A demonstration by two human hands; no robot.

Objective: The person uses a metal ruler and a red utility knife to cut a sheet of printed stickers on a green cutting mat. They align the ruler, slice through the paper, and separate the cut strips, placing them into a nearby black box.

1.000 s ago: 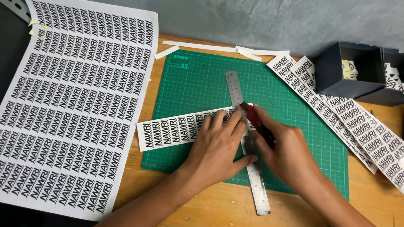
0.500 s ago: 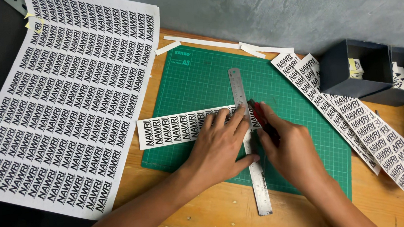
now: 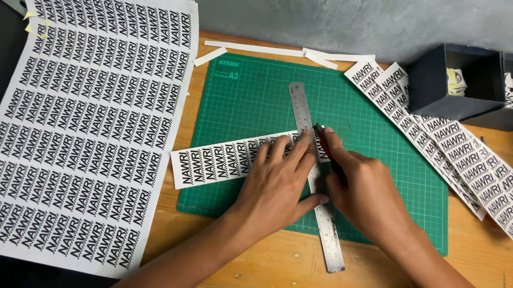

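Green cutting mat (image 3: 253, 95) carries a printed label strip (image 3: 209, 164) along its left half; the left hand (image 3: 278, 185), fingers spread flat, presses the strip and steel ruler (image 3: 315, 176) down mid-mat. Just right of the ruler, the right hand (image 3: 367, 193) grips a red-tipped knife (image 3: 323, 142), curled shut.

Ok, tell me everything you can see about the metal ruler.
The ruler is a long, narrow strip of silvery steel with fine markings. It lies flat on the green cutting mat, near end overhanging onto the wooden table. The left hand presses it over a printed paper strip; the right hand holds a knife along its right edge.
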